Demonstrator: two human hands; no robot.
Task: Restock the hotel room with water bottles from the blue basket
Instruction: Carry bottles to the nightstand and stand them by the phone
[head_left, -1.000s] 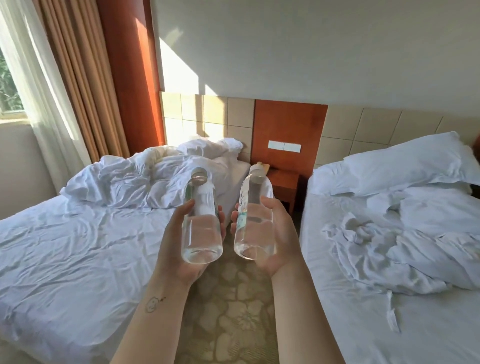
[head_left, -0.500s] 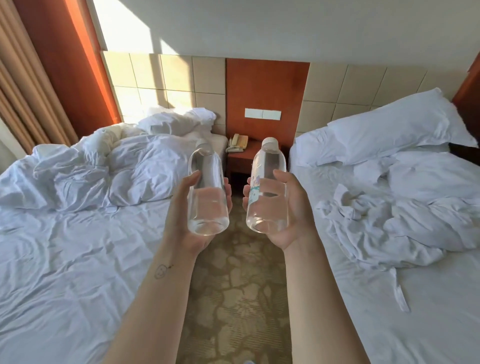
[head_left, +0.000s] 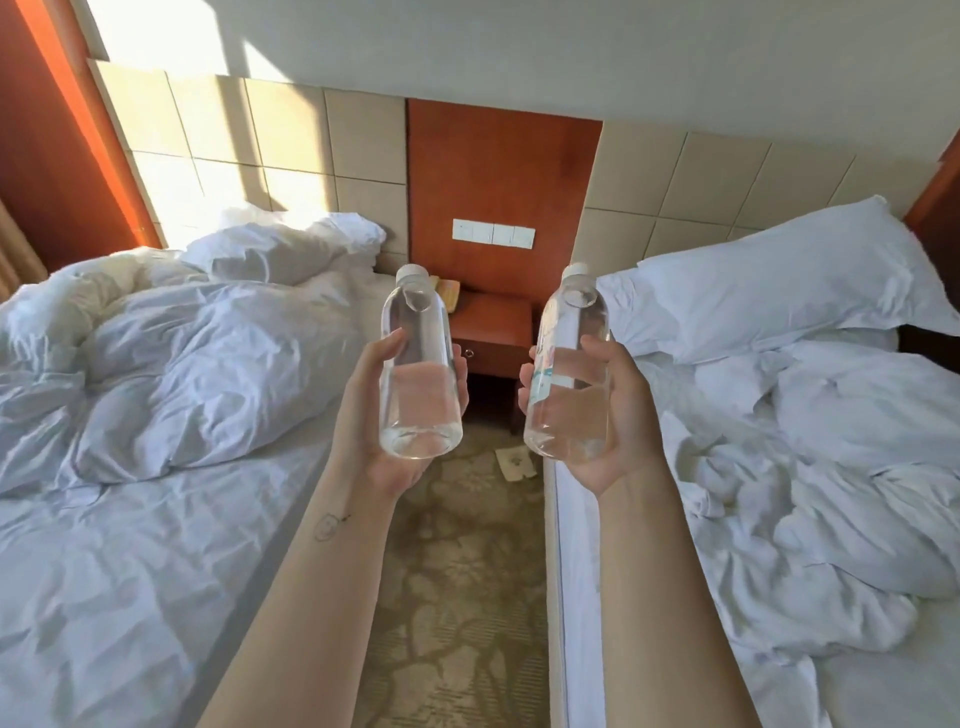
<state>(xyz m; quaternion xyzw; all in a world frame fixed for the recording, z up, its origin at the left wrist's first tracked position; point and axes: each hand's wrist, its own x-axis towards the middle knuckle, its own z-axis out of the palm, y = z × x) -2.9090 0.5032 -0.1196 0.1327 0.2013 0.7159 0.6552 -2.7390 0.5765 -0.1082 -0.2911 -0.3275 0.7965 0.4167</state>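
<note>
The left bed (head_left: 130, 571) runs off the frame edge, its white duvet (head_left: 182, 374) heaped toward the headboard so that most of the pillow (head_left: 291, 249) behind it is buried. A small line tattoo (head_left: 328, 526) shows on my left forearm, too fine to make out.

My left hand (head_left: 363, 421) is wrapped round the lower half of a clear water bottle (head_left: 418, 332), thumb on the near side. The fingers are behind it, seen only as a pink blur through the plastic, with the tips peeking out at its right edge. The bottle is upright, white cap on top, held in the air over the carpet (head_left: 452, 597) between the beds.

Past it stands the bedside desk (head_left: 493, 322) against an orange wood panel with a white switch plate (head_left: 492, 233). A telephone (head_left: 448, 288) lies on the desk, half hidden by the bottle's neck. The desk's base is blocked by my hands. On the carpet below lies a pale scrap (head_left: 514, 462) – paper, perhaps; I cannot tell.

My right hand (head_left: 623, 415) grips a second bottle (head_left: 571, 322) the same way, upright and level with the first, well apart from it. Its label edge shows teal print that I cannot read.

The right bed (head_left: 857, 675) carries a pillow (head_left: 769, 291) and a twisted sheet (head_left: 831, 493) – its far side is cut off.
</note>
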